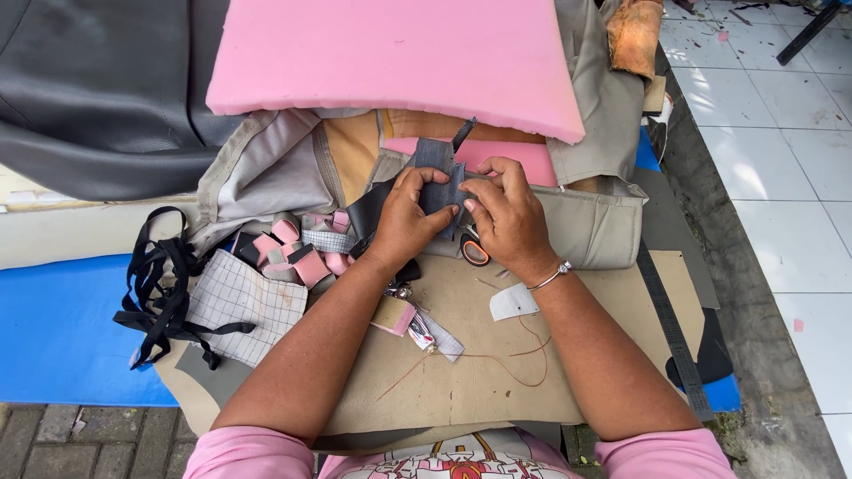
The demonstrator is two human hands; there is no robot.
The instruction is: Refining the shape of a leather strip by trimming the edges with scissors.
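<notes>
- Centrally, a small piece of dark grey fabric (pixel 437 177) is being held above the beige seat cover (pixel 586 226), just in front of the big pink foam slab (pixel 390 58).
- The fabric's lower left part is being pinched by the left hand (pixel 404 217), thumb on top and fingers curled beneath it.
- Its right edge is being pressed by the right hand (pixel 508 213), fingertips bunched together against the cloth (a thin bracelet is being worn on that wrist).
- Orange-handled scissors (pixel 473 250) are being partly hidden under the right hand, lying on the tan sheet (pixel 461 372).
- Pink foam offcuts (pixel 297 248) and a checked cloth scrap (pixel 238 302) are lying left of the left forearm, near a bundle of black straps (pixel 160 284).
- A reddish thread (pixel 524 355) is trailing across the tan sheet, beside a metal ruler (pixel 670 328).
</notes>
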